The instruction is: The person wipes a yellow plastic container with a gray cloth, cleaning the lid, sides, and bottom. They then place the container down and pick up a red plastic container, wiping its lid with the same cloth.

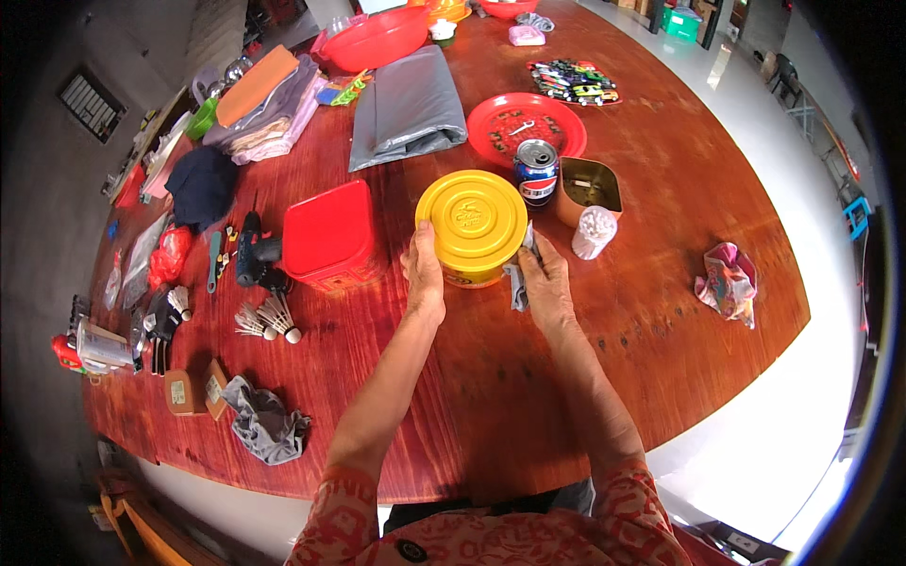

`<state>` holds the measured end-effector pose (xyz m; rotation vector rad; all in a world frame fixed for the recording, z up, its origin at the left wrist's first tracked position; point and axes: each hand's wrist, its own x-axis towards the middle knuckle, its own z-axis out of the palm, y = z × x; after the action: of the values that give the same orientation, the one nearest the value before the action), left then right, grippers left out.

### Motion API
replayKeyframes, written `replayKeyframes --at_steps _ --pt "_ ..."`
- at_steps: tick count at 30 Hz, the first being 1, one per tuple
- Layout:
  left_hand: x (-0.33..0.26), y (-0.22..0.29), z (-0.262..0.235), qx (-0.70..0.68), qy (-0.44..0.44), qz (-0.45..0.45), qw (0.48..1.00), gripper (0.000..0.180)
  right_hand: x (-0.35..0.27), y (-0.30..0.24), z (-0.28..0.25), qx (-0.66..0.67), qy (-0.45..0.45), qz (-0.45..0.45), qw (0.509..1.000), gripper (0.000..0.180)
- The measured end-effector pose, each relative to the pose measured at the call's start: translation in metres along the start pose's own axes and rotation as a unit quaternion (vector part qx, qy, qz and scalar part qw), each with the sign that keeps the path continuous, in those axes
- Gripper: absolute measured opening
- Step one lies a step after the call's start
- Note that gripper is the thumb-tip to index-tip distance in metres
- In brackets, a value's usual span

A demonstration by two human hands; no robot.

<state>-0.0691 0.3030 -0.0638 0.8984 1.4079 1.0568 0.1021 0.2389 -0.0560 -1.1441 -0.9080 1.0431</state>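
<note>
A round tin with a yellow lid [472,212] stands upright on the table in front of me. My left hand [425,274] grips its left side, with the fingers along the wall and the thumb up near the lid's rim. On the opposite side, my right hand [547,288] pinches a grey cloth [518,289] and presses it against the tin. Just beyond the right hand are a blue drink can [536,179], an open square tin [604,193] and a clear tub of cotton swabs [594,234]. A red square tin [328,231] sits to the left.
Shuttlecocks [274,321], a drill [255,250] and a crumpled grey cloth [267,423] lie at left. Farther back are a red plate [526,127], a folded grey plastic sheet [411,104] and a red basin [377,40]. A crumpled wrapper [729,283] lies at right.
</note>
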Motion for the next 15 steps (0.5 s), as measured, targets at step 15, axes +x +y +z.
replayKeyframes --at_steps 15 --pt "0.045 -0.008 0.033 0.05 0.085 0.035 0.995 0.09 0.023 0.006 0.008 0.042 0.001 -0.029 0.999 0.034"
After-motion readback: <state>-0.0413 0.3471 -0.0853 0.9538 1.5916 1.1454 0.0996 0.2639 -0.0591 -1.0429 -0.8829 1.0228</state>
